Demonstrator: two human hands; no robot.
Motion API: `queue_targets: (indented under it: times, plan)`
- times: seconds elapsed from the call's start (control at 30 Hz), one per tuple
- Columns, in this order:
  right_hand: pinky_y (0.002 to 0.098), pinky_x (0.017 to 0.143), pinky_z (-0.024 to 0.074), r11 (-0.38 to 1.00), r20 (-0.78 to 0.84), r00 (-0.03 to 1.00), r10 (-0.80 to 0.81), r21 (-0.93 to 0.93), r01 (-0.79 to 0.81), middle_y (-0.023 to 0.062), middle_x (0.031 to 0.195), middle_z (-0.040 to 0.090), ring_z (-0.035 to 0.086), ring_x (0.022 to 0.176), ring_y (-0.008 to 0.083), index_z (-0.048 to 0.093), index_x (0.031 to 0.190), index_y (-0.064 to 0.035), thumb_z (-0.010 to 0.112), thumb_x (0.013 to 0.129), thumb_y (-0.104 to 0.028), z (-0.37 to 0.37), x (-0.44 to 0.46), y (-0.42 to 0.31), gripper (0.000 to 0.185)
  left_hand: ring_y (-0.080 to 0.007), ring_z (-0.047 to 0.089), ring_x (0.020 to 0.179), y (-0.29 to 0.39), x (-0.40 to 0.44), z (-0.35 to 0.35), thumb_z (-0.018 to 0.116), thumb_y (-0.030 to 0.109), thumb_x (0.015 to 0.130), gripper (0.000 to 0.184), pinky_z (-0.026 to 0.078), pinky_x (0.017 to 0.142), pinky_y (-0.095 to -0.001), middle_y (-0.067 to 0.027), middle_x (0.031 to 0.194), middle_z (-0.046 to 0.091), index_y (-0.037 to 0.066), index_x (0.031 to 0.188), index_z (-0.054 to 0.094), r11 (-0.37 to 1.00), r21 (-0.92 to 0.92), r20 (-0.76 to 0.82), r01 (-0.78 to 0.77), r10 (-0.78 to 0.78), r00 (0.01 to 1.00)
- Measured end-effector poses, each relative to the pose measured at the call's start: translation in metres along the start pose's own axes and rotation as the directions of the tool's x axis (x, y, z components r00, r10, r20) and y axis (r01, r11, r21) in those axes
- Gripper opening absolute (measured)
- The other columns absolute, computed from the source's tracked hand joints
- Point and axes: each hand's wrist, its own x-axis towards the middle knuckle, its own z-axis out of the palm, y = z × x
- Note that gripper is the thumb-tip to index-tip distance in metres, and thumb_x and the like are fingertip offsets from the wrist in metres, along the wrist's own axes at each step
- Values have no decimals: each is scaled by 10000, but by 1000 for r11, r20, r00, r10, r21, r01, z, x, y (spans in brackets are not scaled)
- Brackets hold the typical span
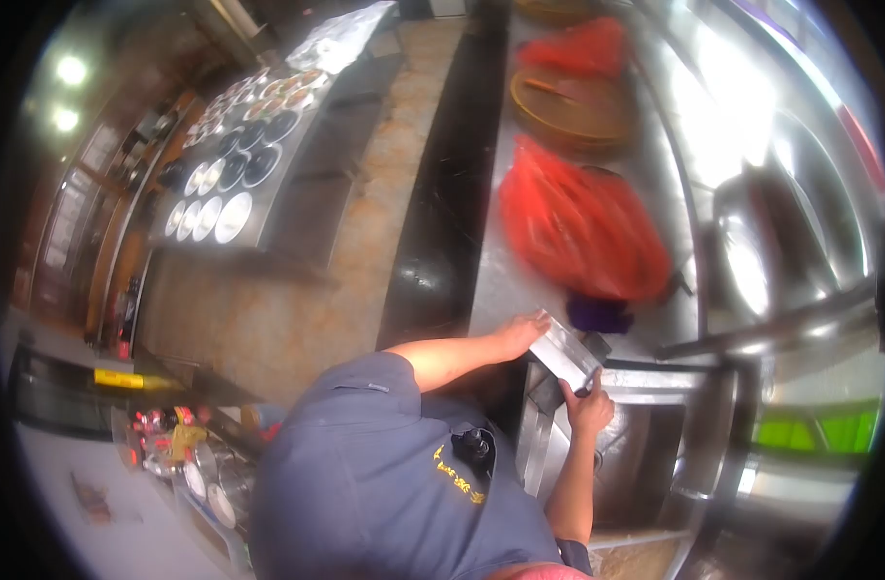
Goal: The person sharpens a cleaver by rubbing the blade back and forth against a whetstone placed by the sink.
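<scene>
My left hand (pixel 525 334) is closed on the far left end of a shiny rectangular metal piece (pixel 563 353), which is tilted at the counter's near edge. At its other end, my right hand (pixel 590 406) grips the near corner, one finger pointing along it. Just beyond the metal piece lie a dark purple cloth (pixel 598 314) and a large red plastic bag (pixel 583 227) on the steel counter (pixel 496 280). A sink basin (pixel 641 454) sits below and right of my right hand.
Farther along the counter is a round wooden board (pixel 573 111) with a second red bag (pixel 578 50). Across the aisle, a table (pixel 297 208) holds several plates. Large metal pans (pixel 767 237) stand at right. Dishes and bottles (pixel 196 454) are at lower left.
</scene>
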Motion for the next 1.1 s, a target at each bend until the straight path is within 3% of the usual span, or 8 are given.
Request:
queue_targets:
  times: [0.27,0.4,0.5,0.57,0.63,0.7,0.97,1.1]
  plan:
    - [500,643,529,930,38,929,367,7,-368,229,735,695,700,682,411,620,1398,-2,804,727,-685,-24,-127,-13,974,-339,416,1496,38,-7,29,508,82,939,495,422,1207,-411,-144,1576,491,36,1426,585,918,0,246,-396,384,890]
    - [510,694,529,889,-48,887,458,26,-458,236,761,702,685,713,439,591,1422,8,756,820,-662,-29,-88,3,915,-370,428,1482,37,72,62,542,17,896,477,433,1190,-426,-163,1541,530,18,1363,638,870,-353,96,-344,400,912]
    - [508,716,529,908,-49,908,417,-30,-419,223,790,708,689,726,428,589,1416,16,770,819,-627,-27,-95,14,895,-351,428,1484,40,67,47,608,-42,799,595,412,1209,-416,-155,1566,501,32,1389,629,872,-295,111,-389,436,893]
    - [501,733,539,906,36,905,423,-10,-423,221,823,725,707,763,418,590,1416,12,801,785,-612,-29,-129,6,912,-322,427,1489,34,29,55,620,-50,766,639,401,1220,-399,-140,1553,520,49,1397,628,794,-510,64,-329,417,907]
    - [483,715,560,951,-186,933,309,51,-305,230,871,745,732,779,407,606,1397,22,845,724,-606,-27,-157,-5,952,-329,438,1480,46,4,17,606,-32,810,594,396,1223,-406,-150,1529,544,52,1398,628,846,-338,208,-412,494,844]
    - [490,720,558,886,9,890,456,87,-455,216,827,742,727,767,417,608,1398,20,844,730,-610,-35,-144,-10,948,-338,447,1474,36,13,30,605,-7,843,541,410,1211,-415,-175,1507,560,46,1380,642,843,-344,191,-414,495,848]
    - [510,634,520,982,-27,982,187,37,-186,203,712,696,688,654,401,617,1418,-34,837,722,-655,-5,-61,40,959,-360,479,1447,14,27,61,584,68,909,458,455,1166,-451,-192,1500,559,35,1362,646,934,-231,-133,-272,247,960]
    - [500,643,545,999,92,995,32,24,-35,190,656,677,686,603,384,569,1479,-66,841,640,-716,-1,-86,15,1096,-367,479,1445,23,-54,-7,452,90,1003,441,452,1166,-457,-204,1543,510,27,1421,578,987,-107,113,-118,130,985]
